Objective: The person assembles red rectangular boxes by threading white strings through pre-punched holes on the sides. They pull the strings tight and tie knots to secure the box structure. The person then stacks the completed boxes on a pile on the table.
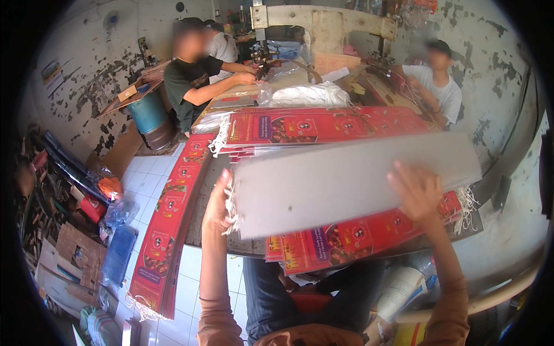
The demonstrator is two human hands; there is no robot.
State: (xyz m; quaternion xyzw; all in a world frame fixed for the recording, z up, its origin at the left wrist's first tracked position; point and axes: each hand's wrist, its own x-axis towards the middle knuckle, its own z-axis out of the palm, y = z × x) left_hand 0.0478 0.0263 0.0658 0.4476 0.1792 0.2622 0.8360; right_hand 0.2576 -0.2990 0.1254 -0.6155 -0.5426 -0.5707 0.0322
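Note:
A long cardboard strip [334, 184], plain grey side up, lies tilted across the front of me, slightly blurred; whether it is one sheet or several I cannot tell. At its left end, beside a bunch of white strings [232, 210], my left hand [216, 202] grips the edge with the thumb up. My right hand [420, 196] rests on the grey face toward the right end, fingers stretched out. Partly hidden beneath are red printed cardboard strips [352, 242] with white strings [466, 210] at their right end.
Behind lies another red printed stack [340, 124]; one more red stack [167, 225] slants down at the left. White cord [311, 93] is heaped farther back. Two people [193, 81] [435, 83] work across the table, near a large press [323, 23]. A blue drum [151, 118] stands left.

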